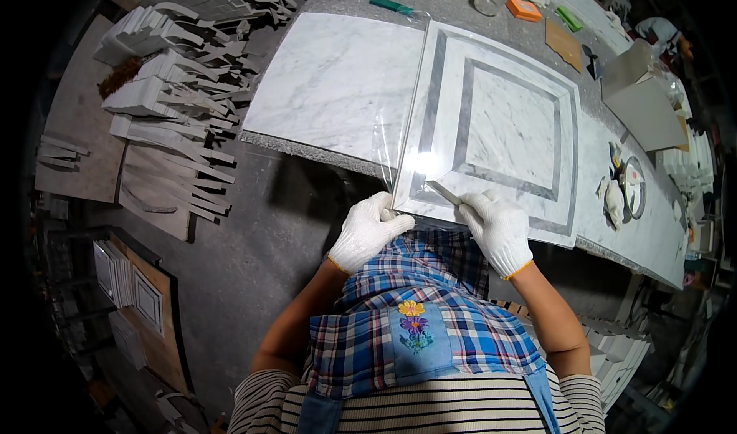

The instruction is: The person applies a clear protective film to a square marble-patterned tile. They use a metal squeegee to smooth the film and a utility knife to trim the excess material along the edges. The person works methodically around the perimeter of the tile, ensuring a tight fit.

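A square marble panel (513, 119), white with inlaid grey bands, lies on the bench in front of me. My right hand (497, 226), in a white knit glove, is closed round a thin, flat grey tool (446, 193). The tool's tip rests over the panel's near-left part; its exact kind is unclear. My gloved left hand (368, 230) is closed at the panel's near-left corner, thumb toward the right. Whatever it pinches there is hidden. Clear plastic film (384, 130) runs along the panel's left edge down to that hand.
A plain white marble slab (330, 81) lies left of the panel. At the far side are a green-handled tool (391, 4), an orange box (523, 9) and a glass jar (485, 5). Tape rolls (632, 188) lie to the right. Stacked stone strips (173, 138) stand at left.
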### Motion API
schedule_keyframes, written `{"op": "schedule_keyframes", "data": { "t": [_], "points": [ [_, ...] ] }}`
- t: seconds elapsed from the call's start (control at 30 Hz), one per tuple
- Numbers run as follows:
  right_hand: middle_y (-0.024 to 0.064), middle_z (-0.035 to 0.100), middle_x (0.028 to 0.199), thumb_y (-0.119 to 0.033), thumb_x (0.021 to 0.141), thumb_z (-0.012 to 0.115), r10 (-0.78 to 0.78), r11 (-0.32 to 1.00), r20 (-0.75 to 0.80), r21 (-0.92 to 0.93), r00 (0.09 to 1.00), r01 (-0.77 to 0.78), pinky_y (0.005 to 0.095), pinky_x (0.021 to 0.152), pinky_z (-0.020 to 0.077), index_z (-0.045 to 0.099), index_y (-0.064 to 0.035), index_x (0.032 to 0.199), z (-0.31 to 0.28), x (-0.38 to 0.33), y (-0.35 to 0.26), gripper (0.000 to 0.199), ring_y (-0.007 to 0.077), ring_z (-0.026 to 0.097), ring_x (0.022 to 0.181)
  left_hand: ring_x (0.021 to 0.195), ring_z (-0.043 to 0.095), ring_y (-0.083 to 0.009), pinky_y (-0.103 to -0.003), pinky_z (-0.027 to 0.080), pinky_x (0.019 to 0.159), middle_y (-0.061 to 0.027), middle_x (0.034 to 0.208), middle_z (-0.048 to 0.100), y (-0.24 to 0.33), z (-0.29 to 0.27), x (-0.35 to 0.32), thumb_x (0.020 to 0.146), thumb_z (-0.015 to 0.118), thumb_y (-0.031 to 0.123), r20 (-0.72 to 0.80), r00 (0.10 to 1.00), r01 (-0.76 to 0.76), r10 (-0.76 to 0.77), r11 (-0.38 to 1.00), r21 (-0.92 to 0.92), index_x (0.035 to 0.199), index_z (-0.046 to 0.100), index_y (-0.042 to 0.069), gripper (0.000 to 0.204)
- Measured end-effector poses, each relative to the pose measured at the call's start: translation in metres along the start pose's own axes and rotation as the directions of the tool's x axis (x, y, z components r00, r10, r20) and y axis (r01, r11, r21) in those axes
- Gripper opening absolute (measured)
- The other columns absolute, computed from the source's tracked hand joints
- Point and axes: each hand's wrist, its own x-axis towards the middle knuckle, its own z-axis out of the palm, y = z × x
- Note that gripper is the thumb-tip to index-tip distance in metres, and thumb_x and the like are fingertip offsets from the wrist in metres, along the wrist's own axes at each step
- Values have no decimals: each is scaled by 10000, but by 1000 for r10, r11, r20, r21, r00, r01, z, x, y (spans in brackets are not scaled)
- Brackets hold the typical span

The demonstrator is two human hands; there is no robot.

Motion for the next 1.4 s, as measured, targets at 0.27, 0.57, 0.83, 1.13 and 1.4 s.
{"op": "schedule_keyframes", "data": {
  "t": [0.27,0.57,0.83,1.13,1.4],
  "points": [
    [43,635,807,-192,883,709,-199,958,-100,-231,975,172,387,583,523,724,-191,1011,5,23,2,129,253,651,710,645,448,-102,-324,424,592,-20,664,499,-3,0,2,805,813,306,-9,1000,-14,15,999,42,780,564,14,384],
    [21,643,846,-130,845,670,-384,884,-52,-310,922,350,361,612,539,714,-201,1082,8,22,23,251,220,647,733,652,461,-101,-313,430,600,-19,668,503,1,0,-1,809,809,304,1,1000,-11,11,1000,27,802,586,4,374],
    [28,667,819,-210,870,746,-240,958,-50,-174,970,228,390,657,538,753,-190,958,0,17,13,91,257,670,789,654,461,-100,-314,430,601,-22,668,505,-2,0,2,802,809,307,8,1000,-12,12,1000,29,784,566,8,386],
    [47,664,811,-264,872,733,-239,958,-3,-166,971,236,394,609,536,744,-214,932,3,34,11,78,269,668,784,644,431,-100,-316,407,585,-13,664,479,0,0,1,805,801,314,1,1000,-2,2,1000,20,775,562,15,384],
    [74,713,840,-282,974,665,-9,979,44,204,999,0,358,697,537,721,-120,1005,-3,36,13,174,264,673,743,639,415,-91,-313,390,570,-4,656,463,-4,1,1,810,794,313,2,1000,6,-6,1000,-16,775,560,16,379]
  ]
}}
